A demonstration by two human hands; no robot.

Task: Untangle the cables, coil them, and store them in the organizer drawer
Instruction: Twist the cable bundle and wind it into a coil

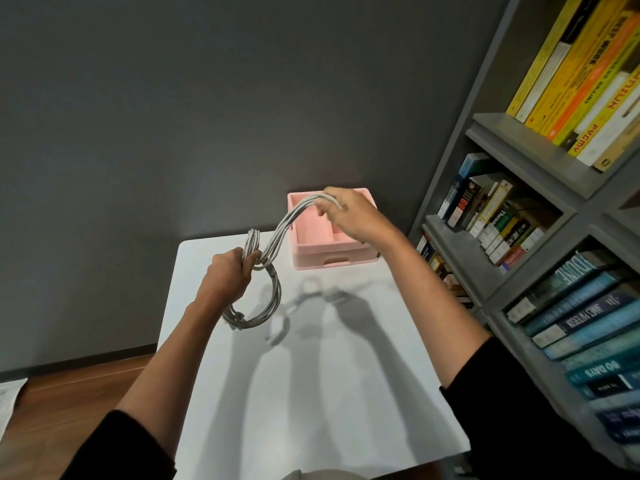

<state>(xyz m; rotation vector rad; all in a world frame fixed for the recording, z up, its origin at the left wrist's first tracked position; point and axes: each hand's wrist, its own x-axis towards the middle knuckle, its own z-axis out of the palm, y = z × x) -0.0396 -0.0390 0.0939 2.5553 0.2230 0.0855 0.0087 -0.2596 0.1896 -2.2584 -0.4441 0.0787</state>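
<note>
A bundle of grey cable (277,237) stretches in the air between both hands above a white table (311,375). My left hand (227,273) grips the bundle where it crosses itself, and a round coil hangs below that fist. My right hand (349,211) holds the other end of the strands, with fingers curled round them, over the pink organizer drawer (332,256). The drawer stands open-topped at the table's far edge, with a divider inside and a handle slot in its front wall.
A grey bookshelf (519,147) full of books runs along the right side, close to the table. A dark grey wall lies behind. Wooden floor (69,393) and a white sheet show at the lower left.
</note>
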